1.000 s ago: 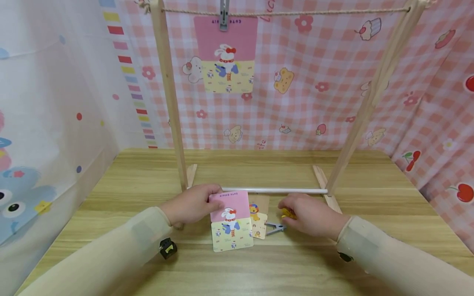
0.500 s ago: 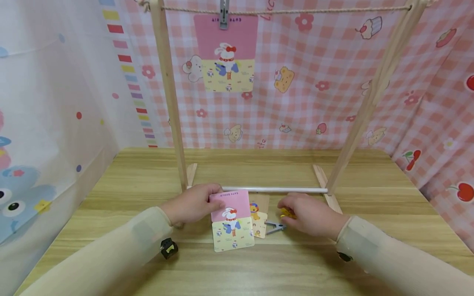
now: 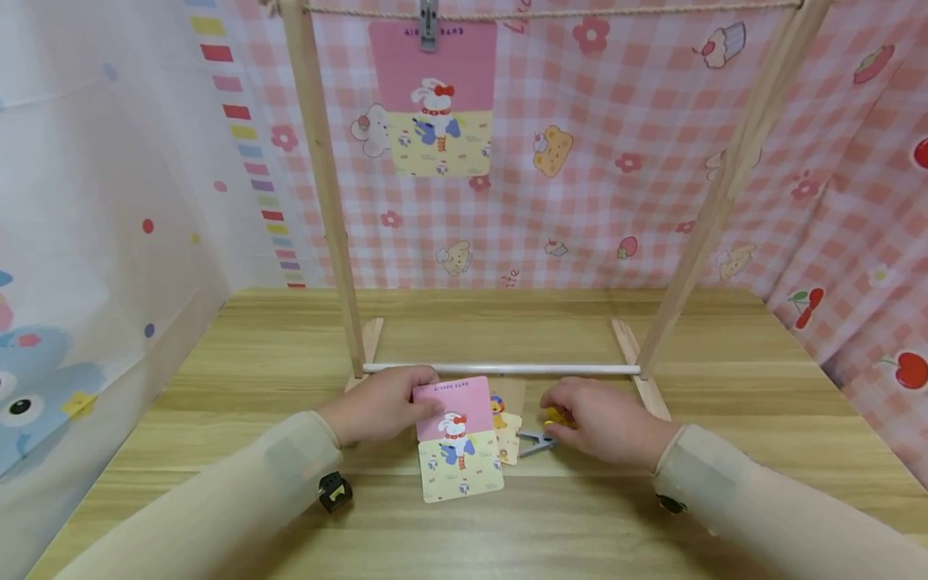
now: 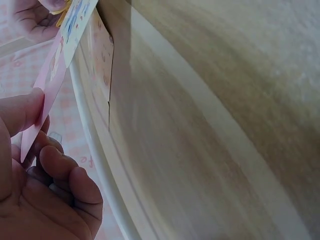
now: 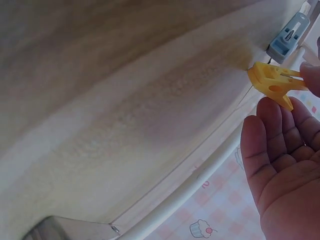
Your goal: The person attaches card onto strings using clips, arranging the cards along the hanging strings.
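My left hand pinches a pink and yellow rabbit card by its upper left edge, thumb on the printed side. In the left wrist view the card stands tilted above the table. To its right, my right hand holds a yellow clothespin between thumb and fingers, close to the tabletop. A grey clothespin lies just left of that hand. Partly hidden under the rabbit card is a cream and brown lion card lying on the table.
A wooden frame, with a left post and right post, carries a rope across its top. Another rabbit card hangs there from a grey clip. A white rod joins the posts low down, behind my hands.
The rabbit card in my left hand has shifted slightly right and down. My right hand keeps its hold on the yellow clothespin with hardly any movement. The head view has shifted a little.
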Available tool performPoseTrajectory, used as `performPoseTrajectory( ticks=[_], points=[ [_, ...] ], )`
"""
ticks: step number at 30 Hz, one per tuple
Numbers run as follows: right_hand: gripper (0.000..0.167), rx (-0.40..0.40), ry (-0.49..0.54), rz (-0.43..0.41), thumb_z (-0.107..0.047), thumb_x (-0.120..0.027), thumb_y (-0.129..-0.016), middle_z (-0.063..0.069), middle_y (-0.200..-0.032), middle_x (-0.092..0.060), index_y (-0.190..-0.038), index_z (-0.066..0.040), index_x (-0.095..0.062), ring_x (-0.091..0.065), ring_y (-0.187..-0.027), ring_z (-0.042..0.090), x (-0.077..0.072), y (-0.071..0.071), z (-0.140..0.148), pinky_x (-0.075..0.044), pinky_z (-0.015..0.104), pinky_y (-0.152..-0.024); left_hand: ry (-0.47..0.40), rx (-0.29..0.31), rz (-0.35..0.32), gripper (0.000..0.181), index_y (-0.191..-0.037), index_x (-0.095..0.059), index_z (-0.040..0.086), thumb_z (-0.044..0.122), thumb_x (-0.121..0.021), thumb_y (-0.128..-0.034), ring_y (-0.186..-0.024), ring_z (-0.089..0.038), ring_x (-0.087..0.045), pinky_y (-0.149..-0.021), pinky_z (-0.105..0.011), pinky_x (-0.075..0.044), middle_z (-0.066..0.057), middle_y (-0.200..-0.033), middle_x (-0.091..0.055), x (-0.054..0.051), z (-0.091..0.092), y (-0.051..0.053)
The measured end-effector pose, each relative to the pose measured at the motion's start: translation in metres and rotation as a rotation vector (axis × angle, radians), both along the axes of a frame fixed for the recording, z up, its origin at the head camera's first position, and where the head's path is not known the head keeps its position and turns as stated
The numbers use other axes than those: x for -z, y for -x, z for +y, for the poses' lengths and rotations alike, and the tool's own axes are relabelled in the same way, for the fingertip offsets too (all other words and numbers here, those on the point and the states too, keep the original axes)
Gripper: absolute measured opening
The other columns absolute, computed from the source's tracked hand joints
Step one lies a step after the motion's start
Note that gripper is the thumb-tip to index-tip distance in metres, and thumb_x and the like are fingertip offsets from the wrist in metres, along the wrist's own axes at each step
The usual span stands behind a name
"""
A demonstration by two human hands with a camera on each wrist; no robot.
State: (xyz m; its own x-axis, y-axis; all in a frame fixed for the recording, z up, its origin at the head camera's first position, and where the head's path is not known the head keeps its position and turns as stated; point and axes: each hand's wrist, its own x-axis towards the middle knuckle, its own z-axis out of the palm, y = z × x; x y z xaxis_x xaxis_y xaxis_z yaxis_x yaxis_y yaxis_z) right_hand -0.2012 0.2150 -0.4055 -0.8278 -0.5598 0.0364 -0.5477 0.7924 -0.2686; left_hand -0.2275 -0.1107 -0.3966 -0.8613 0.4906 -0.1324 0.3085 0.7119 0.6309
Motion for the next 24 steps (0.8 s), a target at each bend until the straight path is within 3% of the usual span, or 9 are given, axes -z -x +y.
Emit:
performPoseTrajectory(
  ticks=[8,13,24],
  points=[
    [0.024,-0.045,0.023,0.044,-0.022,-0.080,-0.093,-0.008,-0.086,-0.061,-0.111,-0.008,-0.073,-0.050,-0.075,0.002,-0.001,-0.003,-0.002,-0.047,0.023,-0.067,0.010,0.000,0.016,0.007,-0.101,-0.065,0.020,0.025,-0.071,-0.1021,-0.066,-0.012,-0.051,-0.061,-0.027,-0.042,0.003,-0.075,-0.057,0.002,-0.001,0.001],
    [0.024,-0.043,0.044,0.024,-0.021,-0.079,-0.095,-0.007,-0.090,-0.063,-0.114,-0.008,-0.073,-0.052,-0.078,0.003,-0.003,-0.002,-0.002,-0.048,0.024,-0.069,0.012,0.005,0.016,0.007,-0.101,-0.065,0.020,0.025,-0.070,-0.1023,-0.067,-0.012,-0.052,-0.061,-0.028,-0.042,0.003,-0.075,-0.057,0.001,0.000,0.002],
    [0.022,-0.025,0.184,0.060,-0.014,-0.077,-0.096,-0.006,-0.089,-0.063,-0.115,-0.005,-0.072,-0.055,-0.079,0.005,-0.015,0.001,-0.004,-0.053,0.025,-0.070,-0.049,0.015,-0.036,0.005,-0.100,-0.066,0.020,0.023,-0.067,-0.1044,-0.067,-0.014,-0.052,-0.058,-0.026,-0.042,0.002,-0.084,-0.067,-0.009,0.006,0.002]
  ],
)
